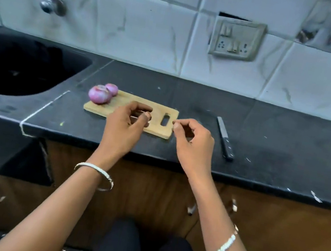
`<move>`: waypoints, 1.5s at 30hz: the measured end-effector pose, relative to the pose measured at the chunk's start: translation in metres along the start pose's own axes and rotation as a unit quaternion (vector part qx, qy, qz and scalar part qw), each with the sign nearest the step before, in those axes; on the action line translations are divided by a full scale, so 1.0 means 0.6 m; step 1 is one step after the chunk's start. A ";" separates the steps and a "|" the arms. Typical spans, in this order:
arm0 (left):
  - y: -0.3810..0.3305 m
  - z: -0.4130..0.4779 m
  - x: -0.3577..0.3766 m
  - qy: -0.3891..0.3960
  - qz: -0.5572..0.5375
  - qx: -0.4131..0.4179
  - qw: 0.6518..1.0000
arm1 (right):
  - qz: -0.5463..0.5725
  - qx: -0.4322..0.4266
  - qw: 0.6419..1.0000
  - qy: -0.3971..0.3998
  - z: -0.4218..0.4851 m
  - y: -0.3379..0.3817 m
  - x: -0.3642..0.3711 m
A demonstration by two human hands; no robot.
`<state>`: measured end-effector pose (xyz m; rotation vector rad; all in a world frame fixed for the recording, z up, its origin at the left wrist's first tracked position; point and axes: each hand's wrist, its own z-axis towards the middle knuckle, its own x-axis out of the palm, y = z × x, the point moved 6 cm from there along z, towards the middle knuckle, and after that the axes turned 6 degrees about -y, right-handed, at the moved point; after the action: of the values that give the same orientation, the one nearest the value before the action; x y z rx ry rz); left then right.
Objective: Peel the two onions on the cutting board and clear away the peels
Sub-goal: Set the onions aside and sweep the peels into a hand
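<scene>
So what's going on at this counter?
A person stands at a kitchen counter where two purple onions sit together at the left end of a wooden board, beside the sink. Both look smooth and glossy, so they are probably peeled already, and no peels show on the board. The left hand hovers over the board's right part and the right hand just past its edge, with fingers loosely curled and nothing visibly held. A knife lies untouched further right.

- We see a dark stone worktop (208, 102), with a sink (15, 68) sunk into its left end.
- Our wooden cutting board (127, 99) lies flat on it, near the sink.
- A knife (224, 138) lies right of the board, apart from it.
- Pale specks (315, 197) dot the surface.
</scene>
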<state>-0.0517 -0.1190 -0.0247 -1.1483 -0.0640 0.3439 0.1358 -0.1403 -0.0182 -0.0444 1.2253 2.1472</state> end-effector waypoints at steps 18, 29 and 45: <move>0.132 0.253 -0.127 -0.033 0.336 -0.096 0.936 | 0.021 -0.026 0.946 0.321 0.239 -0.012 0.402; 0.137 0.240 -0.116 0.046 0.343 -0.180 0.921 | -0.065 -0.043 0.892 0.445 0.225 0.012 0.458; 0.074 0.207 -0.018 0.079 0.263 -0.180 0.945 | -0.032 0.136 0.955 0.263 0.238 -0.073 0.171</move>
<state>-0.1002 0.0032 -0.0117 -1.5486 0.3409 0.7344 0.1196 0.0396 -0.0057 -0.5585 1.7832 1.9491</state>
